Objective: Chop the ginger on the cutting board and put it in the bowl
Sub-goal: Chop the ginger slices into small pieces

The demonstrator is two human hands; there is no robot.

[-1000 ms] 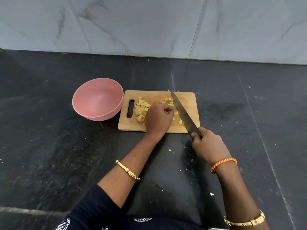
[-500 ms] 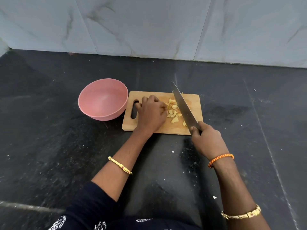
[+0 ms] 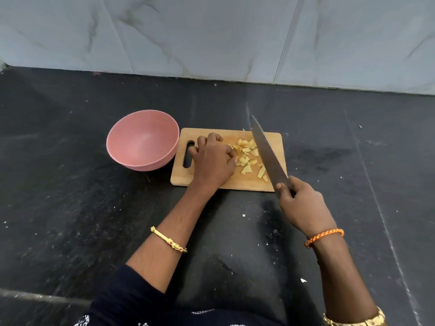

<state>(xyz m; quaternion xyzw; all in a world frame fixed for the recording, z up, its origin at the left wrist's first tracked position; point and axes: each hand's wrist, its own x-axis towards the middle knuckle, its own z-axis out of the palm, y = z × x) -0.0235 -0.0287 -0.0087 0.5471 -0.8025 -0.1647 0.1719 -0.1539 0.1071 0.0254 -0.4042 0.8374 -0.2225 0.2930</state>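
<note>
- i see the left hand (image 3: pixel 213 161) lying knuckles-up on the cutting board (image 3: pixel 226 182), its fingers curled down over the wood; whatever is under the palm is hidden from me, so i cannot tell if it grasps any ginger.
- the chopped ginger (image 3: pixel 247 156) lies in a loose scatter of pale yellow bits on the middle of the board, between the left hand and the knife blade; the pieces nearest the hand touch its fingertips, and some may be covered by it.
- the right hand (image 3: pixel 303 205) is clenched around the knife (image 3: pixel 268 156) handle, which is fully hidden inside the grip; only the long blade shows, slanting away over the right part of the board with its tip past the far edge.
- i cannot tell whether the blade edge touches the board or sits just above it.
- the pink bowl (image 3: pixel 141 140) stands on the dark tabletop (image 3: pixel 70 208), right up against the board's slotted left end; its inside looks bare.
- the board's slot is partly covered by the left hand.
- both forearms carry bracelets, and the one low on the right arm is cut off by the frame edge.
</note>
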